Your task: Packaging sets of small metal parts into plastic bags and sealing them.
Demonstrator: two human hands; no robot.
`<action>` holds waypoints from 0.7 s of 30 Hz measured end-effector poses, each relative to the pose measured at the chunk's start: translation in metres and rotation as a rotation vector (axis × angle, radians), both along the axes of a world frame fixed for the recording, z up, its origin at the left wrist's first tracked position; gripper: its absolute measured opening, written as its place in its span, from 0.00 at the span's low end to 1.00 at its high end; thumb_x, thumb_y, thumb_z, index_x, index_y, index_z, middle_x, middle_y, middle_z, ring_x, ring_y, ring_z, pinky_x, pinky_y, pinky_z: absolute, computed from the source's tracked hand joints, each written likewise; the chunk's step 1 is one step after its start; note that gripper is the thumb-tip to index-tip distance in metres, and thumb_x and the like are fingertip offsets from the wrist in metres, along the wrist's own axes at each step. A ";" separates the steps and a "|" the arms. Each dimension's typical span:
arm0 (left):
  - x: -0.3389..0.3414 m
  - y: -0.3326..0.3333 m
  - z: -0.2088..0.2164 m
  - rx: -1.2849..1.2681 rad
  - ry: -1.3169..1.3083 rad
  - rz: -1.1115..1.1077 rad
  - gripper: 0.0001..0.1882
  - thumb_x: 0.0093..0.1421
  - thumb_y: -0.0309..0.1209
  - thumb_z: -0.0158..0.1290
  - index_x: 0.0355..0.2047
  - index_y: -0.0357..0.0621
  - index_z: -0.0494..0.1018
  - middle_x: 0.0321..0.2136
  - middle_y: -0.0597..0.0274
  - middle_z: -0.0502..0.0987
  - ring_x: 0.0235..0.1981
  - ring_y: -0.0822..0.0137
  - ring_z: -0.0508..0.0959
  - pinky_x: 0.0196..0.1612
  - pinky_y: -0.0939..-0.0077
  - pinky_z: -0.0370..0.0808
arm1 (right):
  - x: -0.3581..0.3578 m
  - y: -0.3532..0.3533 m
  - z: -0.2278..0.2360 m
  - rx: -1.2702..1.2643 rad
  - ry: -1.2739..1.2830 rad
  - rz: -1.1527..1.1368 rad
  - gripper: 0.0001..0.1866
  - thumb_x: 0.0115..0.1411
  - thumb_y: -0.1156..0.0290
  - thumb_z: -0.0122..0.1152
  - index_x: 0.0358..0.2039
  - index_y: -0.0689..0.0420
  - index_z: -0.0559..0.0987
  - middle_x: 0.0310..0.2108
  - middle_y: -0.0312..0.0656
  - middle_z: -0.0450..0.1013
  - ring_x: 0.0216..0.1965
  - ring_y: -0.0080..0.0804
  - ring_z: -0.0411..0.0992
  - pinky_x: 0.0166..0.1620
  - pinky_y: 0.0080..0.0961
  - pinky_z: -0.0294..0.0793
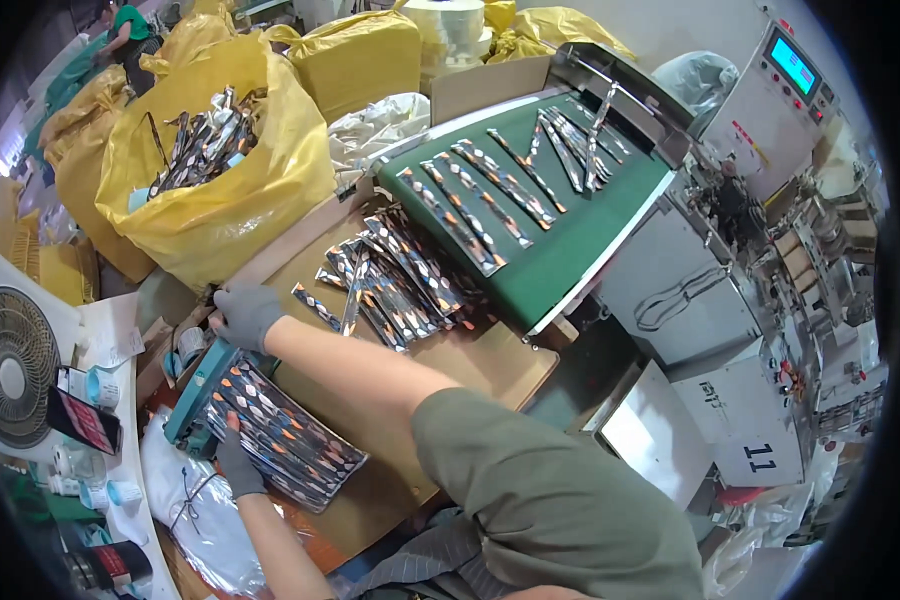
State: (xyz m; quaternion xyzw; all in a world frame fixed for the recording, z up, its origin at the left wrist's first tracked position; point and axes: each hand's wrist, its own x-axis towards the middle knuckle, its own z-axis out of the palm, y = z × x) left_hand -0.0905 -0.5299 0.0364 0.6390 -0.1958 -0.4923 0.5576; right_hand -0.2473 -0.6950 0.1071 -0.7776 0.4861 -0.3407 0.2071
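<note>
A bundle of long, narrow stick packets (288, 432), dark with orange and white diamonds, lies side by side at the lower left. One end sits against a teal device (196, 392). My left hand (238, 462), in a grey glove, grips the bundle's near side beside the device, a finger lying over the packets; its other fingers are partly hidden. My right hand (248, 316), also grey-gloved, is closed just above the device's far end. What its curled fingers hold, if anything, cannot be made out. A loose heap of like packets (395, 280) lies to its right.
A green conveyor belt (580, 235) carries more packets beyond the brown tabletop (490, 372). Yellow bags (220, 225), one full of packets, stand at the back left. A fan (12, 375) and a phone (83, 420) are at the left, a control panel (792, 68) far right.
</note>
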 end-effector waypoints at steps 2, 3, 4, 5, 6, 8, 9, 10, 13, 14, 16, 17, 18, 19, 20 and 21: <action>0.008 0.007 0.001 -0.007 -0.192 -0.047 0.29 0.52 0.45 0.60 0.43 0.31 0.72 0.41 0.58 0.75 0.39 0.67 0.74 0.45 0.75 0.69 | -0.044 0.003 0.019 0.172 -0.159 0.196 0.19 0.53 0.54 0.53 0.34 0.58 0.75 0.36 0.51 0.72 0.42 0.48 0.71 0.44 0.40 0.70; 0.020 0.015 0.001 -0.007 -0.377 -0.082 0.28 0.53 0.44 0.60 0.44 0.30 0.71 0.42 0.56 0.74 0.41 0.65 0.73 0.45 0.75 0.68 | -0.077 -0.001 0.044 0.282 -0.014 0.216 0.19 0.55 0.57 0.52 0.39 0.59 0.74 0.40 0.54 0.72 0.45 0.49 0.70 0.47 0.40 0.68; 0.030 0.025 0.003 -0.040 -0.519 -0.160 0.29 0.55 0.43 0.58 0.46 0.28 0.69 0.42 0.53 0.74 0.42 0.65 0.72 0.48 0.74 0.66 | -0.118 -0.016 0.026 -0.148 0.143 -0.100 0.16 0.56 0.58 0.50 0.37 0.57 0.75 0.39 0.52 0.73 0.44 0.48 0.71 0.46 0.38 0.69; 0.022 0.049 0.029 0.054 -0.815 -0.086 0.30 0.55 0.41 0.57 0.48 0.25 0.65 0.43 0.52 0.73 0.42 0.64 0.72 0.50 0.72 0.66 | -0.173 -0.014 0.065 -0.027 0.040 -0.305 0.13 0.57 0.61 0.49 0.36 0.55 0.76 0.36 0.51 0.74 0.39 0.47 0.73 0.44 0.38 0.71; 0.019 0.062 0.031 -0.042 -1.101 0.016 0.30 0.55 0.39 0.57 0.49 0.26 0.64 0.44 0.52 0.73 0.43 0.63 0.72 0.50 0.72 0.66 | -0.250 -0.025 0.060 -0.122 0.410 -0.197 0.13 0.57 0.61 0.49 0.36 0.53 0.77 0.34 0.50 0.75 0.34 0.46 0.75 0.41 0.37 0.72; 0.011 0.074 0.027 -0.167 -1.376 0.114 0.30 0.55 0.37 0.57 0.50 0.27 0.62 0.44 0.52 0.72 0.44 0.62 0.72 0.50 0.72 0.66 | -0.410 -0.046 0.025 -0.581 0.552 -1.053 0.20 0.56 0.55 0.51 0.42 0.55 0.76 0.42 0.54 0.72 0.43 0.47 0.72 0.45 0.35 0.71; 0.008 0.088 0.025 -0.143 -1.317 0.058 0.28 0.55 0.35 0.57 0.50 0.29 0.63 0.44 0.51 0.72 0.45 0.62 0.72 0.51 0.72 0.67 | -0.430 -0.023 0.053 -0.109 0.455 -1.208 0.26 0.50 0.51 0.57 0.43 0.58 0.76 0.47 0.56 0.69 0.48 0.48 0.68 0.50 0.36 0.68; -0.002 0.087 0.026 -0.163 -1.245 -0.035 0.27 0.55 0.33 0.57 0.51 0.31 0.63 0.43 0.50 0.72 0.45 0.61 0.72 0.51 0.72 0.67 | -0.499 -0.011 0.018 -0.173 0.545 -1.213 0.29 0.47 0.52 0.60 0.45 0.61 0.75 0.49 0.56 0.68 0.50 0.48 0.67 0.52 0.36 0.67; -0.055 0.078 0.044 -0.273 -0.965 -0.159 0.21 0.54 0.29 0.55 0.48 0.34 0.67 0.42 0.51 0.73 0.44 0.61 0.73 0.50 0.71 0.67 | -0.532 0.016 0.016 0.302 0.438 -1.203 0.19 0.52 0.60 0.53 0.38 0.61 0.78 0.38 0.54 0.74 0.42 0.52 0.73 0.46 0.38 0.71; -0.065 0.076 0.052 -0.221 -1.128 -0.242 0.20 0.53 0.29 0.55 0.46 0.35 0.69 0.39 0.54 0.73 0.42 0.63 0.73 0.47 0.73 0.68 | -0.519 0.029 0.027 0.231 0.364 -1.180 0.18 0.53 0.61 0.52 0.36 0.61 0.79 0.37 0.55 0.75 0.40 0.53 0.73 0.44 0.40 0.71; -0.094 0.074 0.064 -0.287 -0.951 -0.387 0.16 0.56 0.31 0.53 0.43 0.36 0.71 0.35 0.59 0.75 0.37 0.69 0.74 0.42 0.76 0.70 | -0.510 0.054 0.027 0.074 0.185 -1.057 0.16 0.55 0.61 0.54 0.33 0.63 0.77 0.28 0.50 0.75 0.32 0.44 0.74 0.36 0.36 0.71; -0.109 0.072 0.074 -0.250 -0.803 -0.487 0.17 0.58 0.34 0.52 0.44 0.35 0.70 0.35 0.58 0.76 0.38 0.68 0.74 0.42 0.75 0.70 | -0.498 0.073 0.028 0.029 -0.010 -0.880 0.15 0.56 0.61 0.55 0.32 0.63 0.76 0.24 0.44 0.73 0.28 0.34 0.71 0.33 0.30 0.69; -0.124 0.069 0.084 -0.212 -0.650 -0.582 0.18 0.61 0.36 0.50 0.45 0.34 0.70 0.35 0.58 0.76 0.39 0.67 0.75 0.42 0.74 0.71 | -0.484 0.099 0.031 -0.010 -0.200 -0.697 0.15 0.56 0.61 0.57 0.31 0.63 0.76 0.21 0.37 0.70 0.24 0.25 0.68 0.29 0.24 0.67; -0.139 0.066 0.094 -0.179 -0.395 -0.613 0.22 0.62 0.41 0.46 0.46 0.32 0.68 0.37 0.55 0.76 0.41 0.64 0.75 0.44 0.72 0.72 | -0.457 0.134 0.043 0.083 -0.399 -0.506 0.12 0.58 0.63 0.58 0.30 0.60 0.74 0.20 0.29 0.64 0.24 0.15 0.60 0.27 0.15 0.61; -0.152 0.061 0.100 -0.151 -0.131 -0.635 0.26 0.64 0.46 0.42 0.47 0.31 0.67 0.39 0.52 0.76 0.43 0.61 0.76 0.46 0.69 0.73 | -0.432 0.166 0.049 0.030 -0.399 -0.329 0.10 0.58 0.64 0.58 0.31 0.58 0.74 0.22 0.28 0.65 0.24 0.15 0.61 0.27 0.15 0.62; -0.163 0.055 0.107 -0.170 0.151 -0.666 0.30 0.64 0.49 0.40 0.49 0.30 0.65 0.42 0.50 0.75 0.44 0.58 0.75 0.47 0.66 0.73 | -0.410 0.195 0.052 0.145 -0.435 -0.195 0.08 0.57 0.67 0.58 0.33 0.58 0.74 0.24 0.30 0.67 0.24 0.17 0.63 0.27 0.16 0.63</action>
